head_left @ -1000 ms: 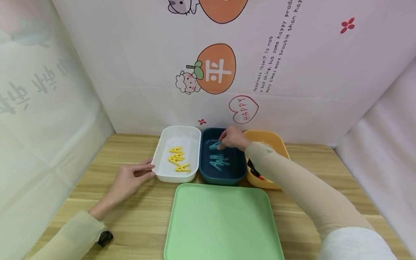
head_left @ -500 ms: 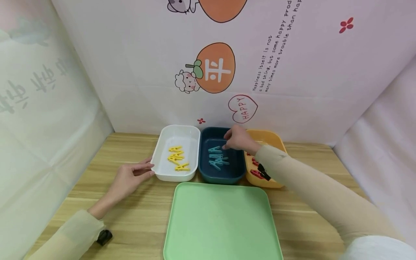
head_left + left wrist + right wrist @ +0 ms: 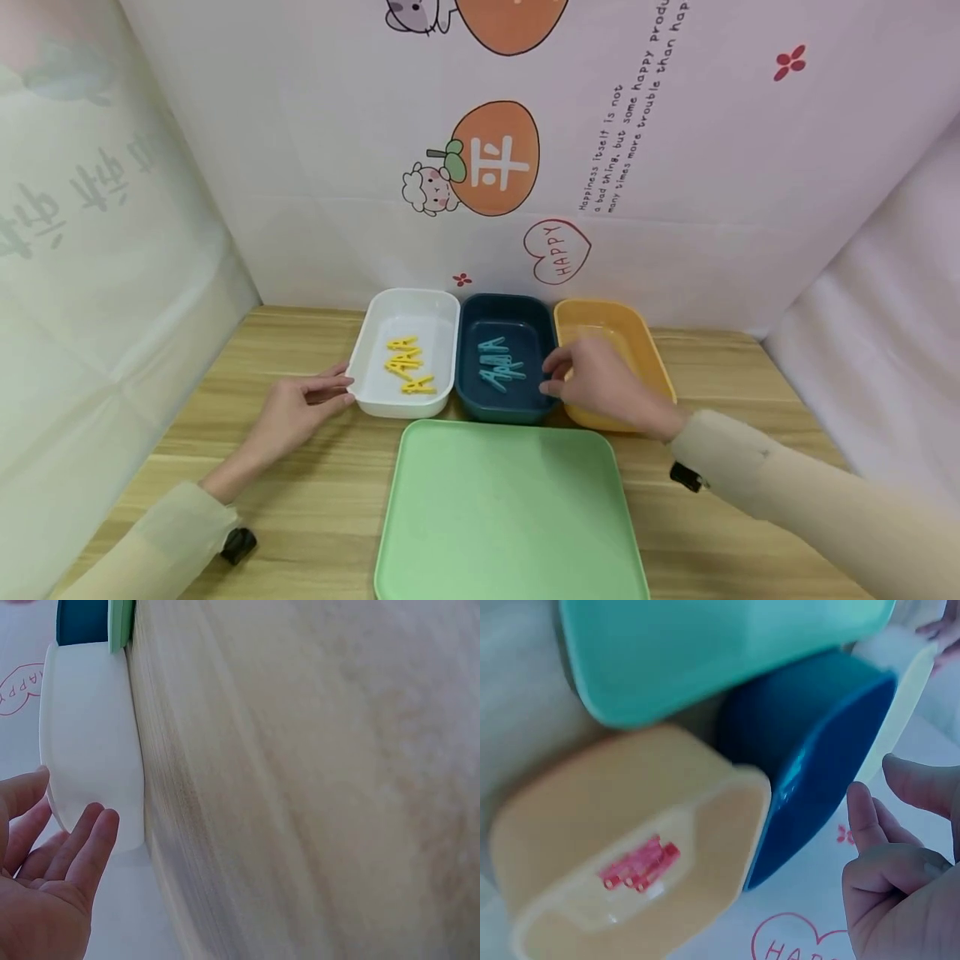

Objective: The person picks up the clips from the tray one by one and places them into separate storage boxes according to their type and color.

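My left hand (image 3: 300, 408) touches the left side of a white plastic box (image 3: 411, 406) with its fingertips; the fingers are mostly straight. Several yellow clothespins (image 3: 403, 357) lie in that box. Next to it, a dark blue box (image 3: 506, 317) bears several teal clothespins (image 3: 497, 369) in a loose row. My right hand (image 3: 603, 379) hovers over the border of the blue box and a yellow-orange box (image 3: 596, 312), nothing between its loosely bent fingers. Red clothespins (image 3: 641, 864) inside the yellow-orange box show in the right wrist view; the right hand hides them in the head view.
A green tray (image 3: 510, 508) lies on the wooden table (image 3: 322, 492) in front of the boxes. A printed cloth (image 3: 322, 167) hangs right behind the boxes, with more cloth at both sides.
My right hand has let go of a teal clothespin, which now lies in the blue box. The hand has moved right and nearer, over the yellow-orange box. My left hand has stayed put.
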A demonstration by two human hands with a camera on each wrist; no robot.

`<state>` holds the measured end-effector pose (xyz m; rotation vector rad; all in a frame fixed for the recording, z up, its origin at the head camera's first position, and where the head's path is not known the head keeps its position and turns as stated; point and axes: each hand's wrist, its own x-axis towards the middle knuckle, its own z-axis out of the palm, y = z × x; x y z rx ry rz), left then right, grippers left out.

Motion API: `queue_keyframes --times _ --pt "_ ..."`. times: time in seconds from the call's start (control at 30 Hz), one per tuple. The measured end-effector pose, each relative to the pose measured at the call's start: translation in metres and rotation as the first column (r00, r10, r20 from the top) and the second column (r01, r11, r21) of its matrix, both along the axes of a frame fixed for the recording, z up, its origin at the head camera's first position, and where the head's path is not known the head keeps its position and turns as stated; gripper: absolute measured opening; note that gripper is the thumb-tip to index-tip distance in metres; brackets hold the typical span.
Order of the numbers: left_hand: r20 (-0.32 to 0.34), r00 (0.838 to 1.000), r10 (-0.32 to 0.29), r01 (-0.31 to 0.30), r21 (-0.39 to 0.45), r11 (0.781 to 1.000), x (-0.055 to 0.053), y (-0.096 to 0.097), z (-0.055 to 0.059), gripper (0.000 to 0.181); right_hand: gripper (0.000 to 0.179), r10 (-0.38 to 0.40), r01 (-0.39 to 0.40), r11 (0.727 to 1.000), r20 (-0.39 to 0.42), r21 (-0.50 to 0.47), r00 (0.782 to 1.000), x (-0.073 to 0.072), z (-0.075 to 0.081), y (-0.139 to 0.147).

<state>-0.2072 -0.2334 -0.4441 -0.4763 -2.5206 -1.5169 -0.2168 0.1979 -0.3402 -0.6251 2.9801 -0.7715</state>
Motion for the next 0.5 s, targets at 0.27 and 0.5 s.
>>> queue_keyframes --times 0.27,0.5 --pt "0.008 1.000 0.010 -0.009 -0.030 1.000 0.001 -0.002 0.001 0.030 0.011 -0.014 0.016 0.999 0.055 -0.033 0.998 0.050 -0.020 0.011" --pt "-0.029 0.998 0.064 -0.063 0.020 0.998 0.005 -0.004 0.003 0.033 0.008 -0.025 0.025 0.997 0.004 -0.076 1.000 0.071 -0.028 0.019"
